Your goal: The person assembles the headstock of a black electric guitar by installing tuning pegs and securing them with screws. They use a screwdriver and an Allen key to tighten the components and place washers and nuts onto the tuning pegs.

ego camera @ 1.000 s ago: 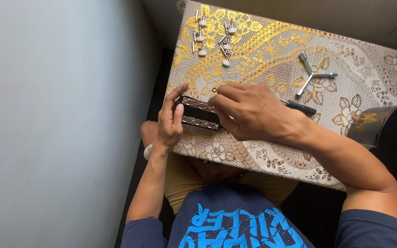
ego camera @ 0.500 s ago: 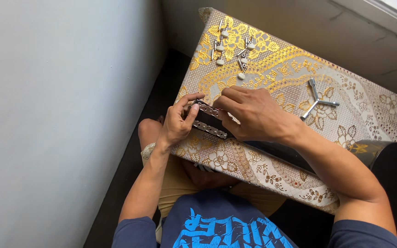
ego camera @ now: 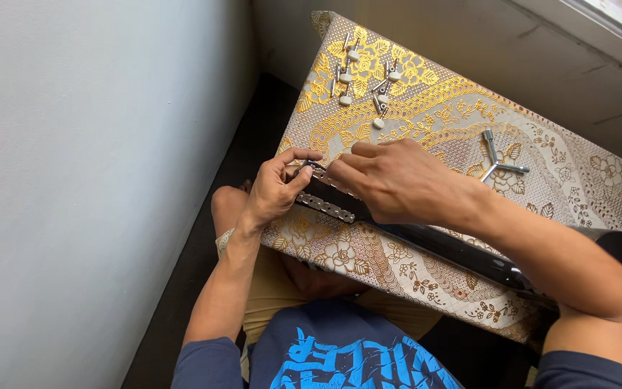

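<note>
A low table [ego camera: 577, 180] draped in a stiff, embossed cloth of gold and cream floral scrollwork carries the work, with a pale plain wall to the left of the hands and a dark floor beneath. Lying across the cloth, running from the grip away toward the person's right elbow, is a long glossy black guitar neck [ego camera: 455, 248], smooth and lacquered; its headstock end sits directly under both hands, edged with flat metal tuner plates [ego camera: 325, 207] punched with a row of small holes. The right hand [ego camera: 397, 180] lies over the headstock with fingers curled together, pinched on something small at the plate's upper edge, though what sits between the fingertips cannot be made out. The left hand [ego camera: 278, 189] meets it from the other side, thumb and forefinger closed on the end of the plate. Beyond the grip, toward the far corner of the table, lie loose tuning pegs [ego camera: 365, 83], short metal shafts with rounded cream buttons, scattered apart from one another; judging by that, the pegs are off the headstock and most hardware work is still open. To the right of the grip, well apart, rests a three-armed steel socket wrench [ego camera: 497, 162], untouched.
</note>
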